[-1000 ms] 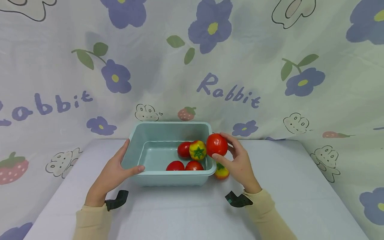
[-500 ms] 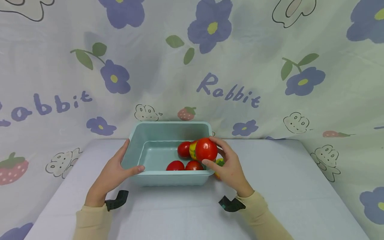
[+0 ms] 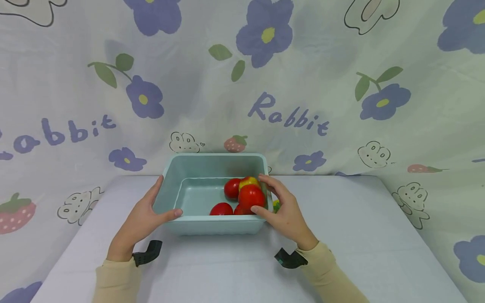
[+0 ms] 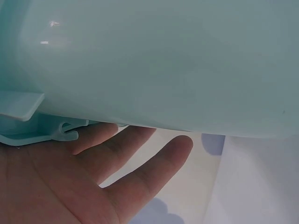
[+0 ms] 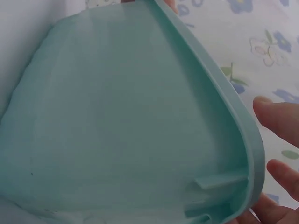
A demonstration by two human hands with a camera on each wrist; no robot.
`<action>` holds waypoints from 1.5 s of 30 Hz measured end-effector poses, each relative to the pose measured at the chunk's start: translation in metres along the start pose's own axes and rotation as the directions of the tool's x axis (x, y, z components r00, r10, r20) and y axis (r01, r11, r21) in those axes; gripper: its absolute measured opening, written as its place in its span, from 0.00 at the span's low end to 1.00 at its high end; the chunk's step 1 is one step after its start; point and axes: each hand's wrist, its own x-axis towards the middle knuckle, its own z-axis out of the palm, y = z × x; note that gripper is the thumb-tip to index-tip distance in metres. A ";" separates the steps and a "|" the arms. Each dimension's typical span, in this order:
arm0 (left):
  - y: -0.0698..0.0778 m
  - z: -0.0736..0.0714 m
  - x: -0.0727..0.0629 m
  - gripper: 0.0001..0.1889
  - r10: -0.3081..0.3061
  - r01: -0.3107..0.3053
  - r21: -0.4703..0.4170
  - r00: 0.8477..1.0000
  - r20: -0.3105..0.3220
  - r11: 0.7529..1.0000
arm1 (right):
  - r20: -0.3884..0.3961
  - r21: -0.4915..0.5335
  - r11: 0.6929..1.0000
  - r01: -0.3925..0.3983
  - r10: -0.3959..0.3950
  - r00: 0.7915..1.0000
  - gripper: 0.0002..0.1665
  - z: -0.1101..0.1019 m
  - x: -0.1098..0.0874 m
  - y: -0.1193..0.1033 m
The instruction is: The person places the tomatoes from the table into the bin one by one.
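A pale green plastic box [image 3: 212,227] stands on the table. My left hand [image 3: 142,219] holds its left front corner, thumb on the front rim and fingers along the side wall. In the left wrist view those fingers [image 4: 154,170] lie partly behind the wall. My right hand [image 3: 286,214] is over the right rim, fingers spread beside a red tomato [image 3: 250,198] inside the box, the thumb tip at its lower edge. Under and beside that tomato lie a yellow-and-red fruit [image 3: 248,181] and several red fruits [image 3: 221,209]. The right wrist view shows nothing between thumb and fingers.
Outside the box on the right is another yellow fruit with a green top [image 3: 276,205], mostly hidden by my right hand. The table [image 3: 212,269] has a white cover. A flowered cloth [image 3: 212,92] hangs behind it.
My right hand has moved left and over the right rim. The tomato went from above the rim down into the box, onto the other fruits. The left hand stays put.
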 end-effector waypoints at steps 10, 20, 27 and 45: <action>0.001 0.000 -0.001 0.61 0.007 -0.007 -0.004 1.000 -0.002 1.000 | -0.042 0.021 1.000 0.022 -0.021 0.999 0.39 -0.016 0.001 0.004; 0.000 -0.001 -0.001 0.60 -0.007 0.007 0.004 1.000 0.000 1.000 | -0.110 0.045 0.999 0.030 -0.025 0.994 0.39 -0.035 0.003 0.014; 0.000 0.000 -0.001 0.60 0.012 -0.012 -0.007 1.000 0.000 1.000 | -0.118 0.039 0.999 -0.008 0.012 0.993 0.37 -0.044 0.005 0.026; 0.001 0.000 0.000 0.60 0.000 0.000 -0.009 1.000 0.001 1.000 | -0.052 0.049 0.987 -0.155 0.157 0.986 0.36 -0.059 0.003 0.068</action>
